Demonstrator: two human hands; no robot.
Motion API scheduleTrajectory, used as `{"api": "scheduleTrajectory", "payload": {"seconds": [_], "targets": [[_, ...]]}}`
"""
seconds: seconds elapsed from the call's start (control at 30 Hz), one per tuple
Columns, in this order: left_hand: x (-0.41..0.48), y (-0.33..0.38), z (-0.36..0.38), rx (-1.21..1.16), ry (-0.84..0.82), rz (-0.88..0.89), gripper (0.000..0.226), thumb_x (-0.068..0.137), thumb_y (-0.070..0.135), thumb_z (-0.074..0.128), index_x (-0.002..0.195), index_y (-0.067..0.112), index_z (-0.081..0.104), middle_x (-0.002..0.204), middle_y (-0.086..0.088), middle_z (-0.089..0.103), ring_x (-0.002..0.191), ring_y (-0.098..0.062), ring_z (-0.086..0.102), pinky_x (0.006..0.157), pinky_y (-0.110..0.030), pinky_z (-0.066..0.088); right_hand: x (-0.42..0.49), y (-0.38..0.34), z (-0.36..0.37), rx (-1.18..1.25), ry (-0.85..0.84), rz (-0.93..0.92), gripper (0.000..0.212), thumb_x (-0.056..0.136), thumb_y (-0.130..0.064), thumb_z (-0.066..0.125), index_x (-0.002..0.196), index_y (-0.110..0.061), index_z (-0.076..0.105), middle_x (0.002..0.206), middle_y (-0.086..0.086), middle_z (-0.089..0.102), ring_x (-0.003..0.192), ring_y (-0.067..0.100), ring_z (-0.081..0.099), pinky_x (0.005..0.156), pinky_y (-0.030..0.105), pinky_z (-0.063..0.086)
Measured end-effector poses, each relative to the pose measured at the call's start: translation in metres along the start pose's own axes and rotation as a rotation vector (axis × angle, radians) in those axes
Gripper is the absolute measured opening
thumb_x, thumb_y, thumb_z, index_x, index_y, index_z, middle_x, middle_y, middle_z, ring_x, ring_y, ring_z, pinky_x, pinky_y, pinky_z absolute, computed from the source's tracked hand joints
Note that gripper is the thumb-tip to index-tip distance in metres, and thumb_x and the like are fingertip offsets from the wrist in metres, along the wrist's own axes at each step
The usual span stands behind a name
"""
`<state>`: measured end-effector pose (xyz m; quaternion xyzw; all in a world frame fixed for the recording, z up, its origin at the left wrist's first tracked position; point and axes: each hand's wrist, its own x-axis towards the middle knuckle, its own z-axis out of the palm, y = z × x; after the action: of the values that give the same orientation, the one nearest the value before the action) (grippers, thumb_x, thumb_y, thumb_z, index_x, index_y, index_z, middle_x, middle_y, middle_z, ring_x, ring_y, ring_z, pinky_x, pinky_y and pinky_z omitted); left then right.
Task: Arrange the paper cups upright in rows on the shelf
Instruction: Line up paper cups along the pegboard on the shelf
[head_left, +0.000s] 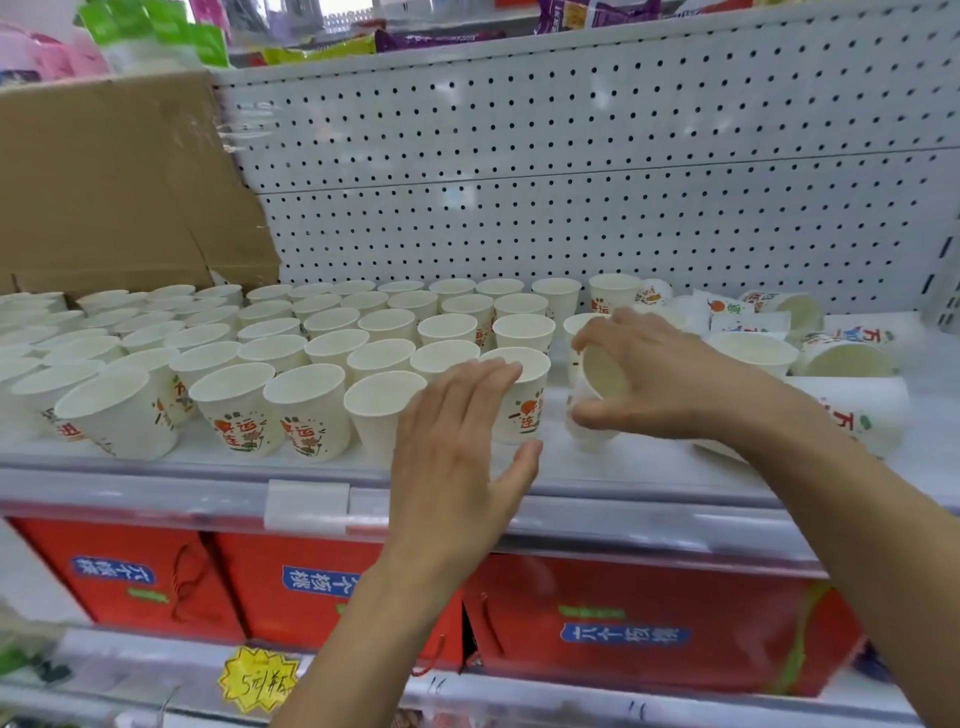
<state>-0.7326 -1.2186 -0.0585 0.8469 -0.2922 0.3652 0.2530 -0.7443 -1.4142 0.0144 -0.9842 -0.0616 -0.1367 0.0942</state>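
White paper cups (332, 353) are set upright, mouths up, in close rows across the left and middle of the shelf (597, 467), so the next place to be filled is judged to lie at the right end of the rows. One cup (602, 371) is gripped by the right hand (670, 374), with fingers and thumb curled round its wall. It is held tilted, mouth toward the camera, low over the shelf near the last upright cup (522, 410), presumably to be righted and set down there. The left hand (457, 441) is held open with straight fingers, the fingertips at the rim of that last cup, apparently to steady the row; whether contact is made cannot be told.

Further right, loose cups (841, 358) lie on their sides in a heap, not yet sorted. Whether other cups are nested under the gripped one is hidden by the palm. The far-left rows are cut off by the frame edge. What stands behind the cardboard box (119, 182) cannot be seen, and the cups' printing is too blurred to be read.
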Motion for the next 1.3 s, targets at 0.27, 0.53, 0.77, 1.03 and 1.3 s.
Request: {"api": "scheduleTrajectory", "payload": {"seconds": [0.27,0.53,0.77,1.03,1.3], "targets": [[-0.001,0.004,0.02,0.022,-0.032,-0.037,0.064,0.081,0.043,0.054,0.138,0.017,0.044,0.136,-0.001,0.05,0.128,-0.025,0.043,0.108,-0.039,0.034,-0.018,0.013,0.0,0.181,0.025,0.027,0.091,0.073,-0.057,0.07,0.148,-0.036,0.023,0.148,-0.006,0.033,0.135,0.013,0.023,0.107,0.037,0.031],[0.031,0.065,0.041,-0.061,-0.018,0.243,0.058,0.081,0.035,0.06,0.134,0.017,0.05,0.138,-0.001,0.051,0.131,-0.022,0.043,0.115,-0.048,0.024,-0.097,0.079,0.0,0.083,0.215,0.267,0.097,0.072,-0.052,0.074,0.149,-0.027,0.019,0.145,0.002,0.031,0.133,0.021,0.025,0.106,0.038,0.029],[0.101,0.093,0.059,0.199,-0.338,0.365,0.053,0.084,0.031,0.066,0.134,0.019,0.05,0.127,0.0,0.058,0.118,-0.023,0.051,0.103,-0.033,0.03,-0.106,0.095,0.032,0.191,0.255,0.227,0.092,0.074,-0.048,0.073,0.147,-0.026,0.023,0.141,0.001,0.037,0.131,0.02,0.034,0.107,0.038,0.034],[0.147,0.094,0.096,0.288,-0.81,0.337,0.086,0.071,0.044,0.079,0.142,0.023,0.035,0.128,-0.002,0.059,0.114,-0.023,0.054,0.088,-0.037,0.047,-0.113,0.101,0.015,0.324,0.417,0.279,0.073,0.073,-0.039,0.076,0.13,-0.027,0.033,0.123,-0.001,0.054,0.106,0.019,0.056,0.088,0.037,0.049],[0.156,0.099,0.115,0.159,-0.908,0.322,0.076,0.066,0.05,0.077,0.131,0.025,0.047,0.124,0.001,0.057,0.118,-0.023,0.049,0.087,-0.035,0.032,-0.112,0.097,-0.018,0.278,0.407,0.325,0.061,0.077,-0.047,0.071,0.131,-0.025,0.051,0.126,-0.009,0.055,0.107,0.009,0.052,0.093,0.03,0.045]]}}
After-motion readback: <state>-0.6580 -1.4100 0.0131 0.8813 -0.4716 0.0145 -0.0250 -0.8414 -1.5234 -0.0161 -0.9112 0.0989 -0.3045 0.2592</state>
